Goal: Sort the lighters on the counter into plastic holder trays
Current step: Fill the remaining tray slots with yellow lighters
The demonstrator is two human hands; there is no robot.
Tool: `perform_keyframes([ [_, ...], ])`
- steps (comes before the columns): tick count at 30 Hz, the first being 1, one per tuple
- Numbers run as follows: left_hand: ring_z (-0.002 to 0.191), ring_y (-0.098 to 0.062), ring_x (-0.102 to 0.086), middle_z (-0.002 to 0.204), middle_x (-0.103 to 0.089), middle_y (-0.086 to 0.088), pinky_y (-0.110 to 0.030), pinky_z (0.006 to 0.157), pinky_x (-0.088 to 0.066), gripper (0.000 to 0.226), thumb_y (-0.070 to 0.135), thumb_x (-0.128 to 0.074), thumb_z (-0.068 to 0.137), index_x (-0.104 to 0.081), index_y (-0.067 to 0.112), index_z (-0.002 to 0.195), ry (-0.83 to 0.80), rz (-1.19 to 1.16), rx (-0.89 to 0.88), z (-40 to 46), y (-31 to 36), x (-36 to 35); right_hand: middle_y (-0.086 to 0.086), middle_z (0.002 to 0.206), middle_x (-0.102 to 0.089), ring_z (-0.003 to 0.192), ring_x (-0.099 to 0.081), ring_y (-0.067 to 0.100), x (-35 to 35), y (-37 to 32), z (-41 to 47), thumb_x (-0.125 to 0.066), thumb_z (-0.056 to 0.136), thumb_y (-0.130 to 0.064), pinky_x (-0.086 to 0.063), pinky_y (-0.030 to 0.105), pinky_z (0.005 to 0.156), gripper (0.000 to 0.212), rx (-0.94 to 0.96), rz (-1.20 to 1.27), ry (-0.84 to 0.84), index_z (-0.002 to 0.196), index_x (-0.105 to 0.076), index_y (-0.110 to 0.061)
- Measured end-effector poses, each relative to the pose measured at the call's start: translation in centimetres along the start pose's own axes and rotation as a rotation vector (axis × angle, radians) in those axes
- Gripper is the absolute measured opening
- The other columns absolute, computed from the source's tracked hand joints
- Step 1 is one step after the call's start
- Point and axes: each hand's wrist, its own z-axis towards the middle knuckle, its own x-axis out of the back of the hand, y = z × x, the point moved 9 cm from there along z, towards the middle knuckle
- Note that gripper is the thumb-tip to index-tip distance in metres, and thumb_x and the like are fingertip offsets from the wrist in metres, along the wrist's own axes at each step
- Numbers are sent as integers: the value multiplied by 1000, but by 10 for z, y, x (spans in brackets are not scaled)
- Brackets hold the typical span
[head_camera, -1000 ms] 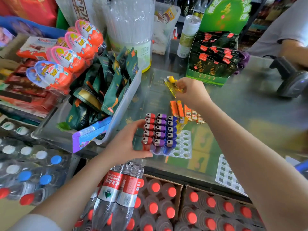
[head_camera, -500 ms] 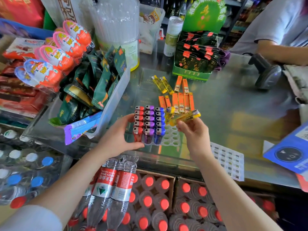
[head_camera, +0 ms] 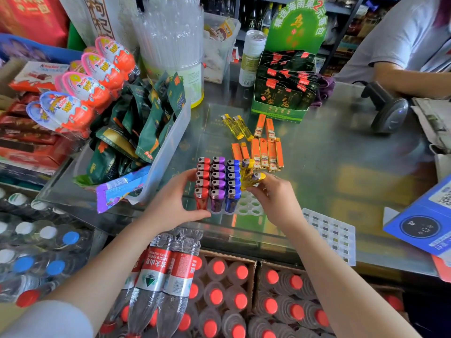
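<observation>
Half a second before, the right hand (head_camera: 275, 198) had held two yellow lighters (head_camera: 249, 178) level above the holder tray (head_camera: 246, 204); by this moment it had tipped them upright and brought them down to the tray's fourth column, just past its fingertips. The right fingers were curled round the pair, pinching them near the base. One lighter stood beside the blue row (head_camera: 233, 184), seemingly seated or nearly so; whether the second had entered a slot could not be told. The left hand (head_camera: 170, 203) gripped the tray's near left edge, fingers wrapped beside the red row (head_camera: 202, 181), thumb under the front corner, as it had in both prior frames. The purple row (head_camera: 218, 182) sat between red and blue.

That suggested the yellow column had just been started, with open sockets nearer the right palm left to fill.

Beyond the right fingertips, on the glass desk (head_camera: 341, 167), lay two more yellow lighters (head_camera: 235, 126) and a cluster of orange lighters (head_camera: 266, 152), unsorted. A second, unfilled tray (head_camera: 332, 237) lay to the right of the right wrist. A tea-packet display (head_camera: 285, 93), a bin of green pouches (head_camera: 136, 132), chocolate eggs (head_camera: 85, 86) and a barcode scanner (head_camera: 390, 113) crowded the shop desk; another person's arm (head_camera: 412, 81) rested at its far right. Bottled water (head_camera: 170, 276) was stacked below the forearms.
</observation>
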Motion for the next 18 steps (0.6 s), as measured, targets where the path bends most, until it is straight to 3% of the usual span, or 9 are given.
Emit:
perform_keyframes([
  [6,103,8,-40,107,-38,35,-1,80,-28,79,30,-84,56,-33,39,116,0,8,1,0,-1,1,10,76,-61,63,-50,26,-6,-1,9,-60,86,-19,-41,33,55,18,39,-164,-83,83,-55,-2],
  [13,98,11,-42,107,-37,37,-5,80,-28,79,30,-84,56,-34,39,116,1,16,-2,1,-2,0,0,62,-47,51,-38,17,-1,-6,-2,-67,79,-7,-25,16,45,15,-23,-50,85,72,-56,0],
  [16,103,6,-41,106,-35,37,-9,82,-28,80,30,-84,57,-35,35,121,0,27,1,2,-2,0,0,61,-49,47,-35,3,-1,-7,0,-68,78,-5,-24,15,46,12,-24,-24,72,75,-58,1],
  [18,104,7,-40,107,-34,38,-4,80,-27,80,30,-83,58,-33,37,120,6,21,-2,2,-2,0,2,63,-55,47,-41,10,-2,-6,2,-69,78,-6,-30,18,46,12,-32,8,46,77,-59,1],
])
